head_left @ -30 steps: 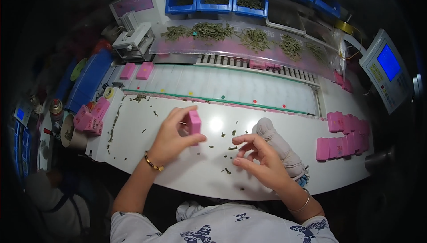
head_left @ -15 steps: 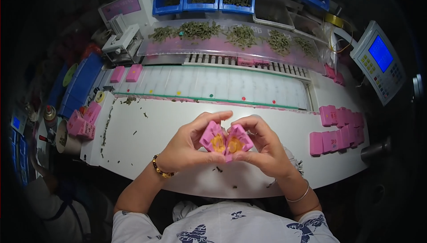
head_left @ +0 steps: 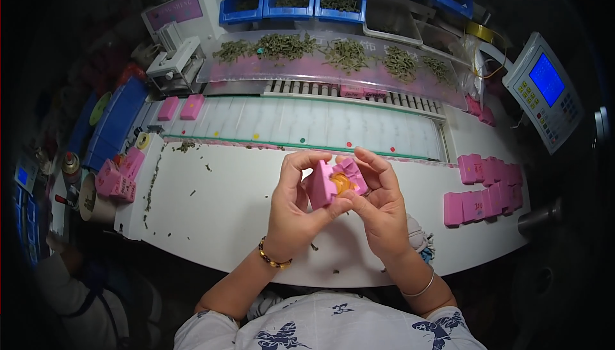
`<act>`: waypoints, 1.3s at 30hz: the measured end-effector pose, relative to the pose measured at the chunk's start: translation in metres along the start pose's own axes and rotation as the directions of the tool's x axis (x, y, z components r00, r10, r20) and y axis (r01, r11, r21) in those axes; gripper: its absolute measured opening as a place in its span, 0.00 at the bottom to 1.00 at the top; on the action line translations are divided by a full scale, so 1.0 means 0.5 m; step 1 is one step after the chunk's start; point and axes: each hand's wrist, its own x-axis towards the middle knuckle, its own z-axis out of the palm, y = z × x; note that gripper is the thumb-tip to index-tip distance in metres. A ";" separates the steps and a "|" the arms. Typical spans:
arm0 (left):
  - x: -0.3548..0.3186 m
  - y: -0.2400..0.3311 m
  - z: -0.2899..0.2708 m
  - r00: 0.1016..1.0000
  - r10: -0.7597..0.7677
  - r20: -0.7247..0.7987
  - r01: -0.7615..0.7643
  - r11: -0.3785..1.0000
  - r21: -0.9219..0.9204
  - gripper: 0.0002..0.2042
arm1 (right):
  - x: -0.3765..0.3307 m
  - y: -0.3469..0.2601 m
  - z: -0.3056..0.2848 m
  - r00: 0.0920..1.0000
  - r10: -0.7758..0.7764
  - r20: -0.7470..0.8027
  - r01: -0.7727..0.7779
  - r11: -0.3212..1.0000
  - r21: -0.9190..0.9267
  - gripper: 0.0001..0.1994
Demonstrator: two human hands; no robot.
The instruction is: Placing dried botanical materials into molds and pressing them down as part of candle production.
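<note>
Left hand [head_left: 291, 216] and right hand [head_left: 385, 214] curl round the pink block [head_left: 355, 172], nine-o'clock half [head_left: 325, 184] now turned inward, orange piece [head_left: 344, 184] still exposed.

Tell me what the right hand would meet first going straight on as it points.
The pink mould: the right hand points forward and leftward, its thumb seemingly against the mould's near edge. Beyond that probably comes the left hand, though depth is unclear.
</note>
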 end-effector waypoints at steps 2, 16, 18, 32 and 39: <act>0.006 -0.008 0.000 0.958 0.266 0.106 -0.286 0.854 0.436 0.34 | 0.002 -0.011 0.008 0.995 0.098 0.003 -0.097 0.993 0.068 0.30; -0.018 -0.011 0.026 0.961 0.259 0.092 -0.275 0.900 0.337 0.35 | -0.020 0.003 -0.001 0.981 -0.174 0.082 0.192 0.903 -0.384 0.18; -0.018 0.006 0.002 0.987 0.125 0.099 -0.145 0.963 0.227 0.31 | -0.016 -0.012 -0.004 0.984 -0.153 0.087 0.175 0.900 -0.399 0.18; -0.040 -0.016 -0.014 0.987 0.146 -0.060 -0.112 0.917 0.383 0.14 | -0.018 0.001 0.009 0.956 -0.150 0.252 0.282 0.705 -0.651 0.17; -0.017 -0.003 -0.027 0.952 0.207 -0.225 -0.121 0.932 0.343 0.17 | 0.008 0.005 -0.004 0.978 0.206 0.010 -0.203 0.970 -0.135 0.14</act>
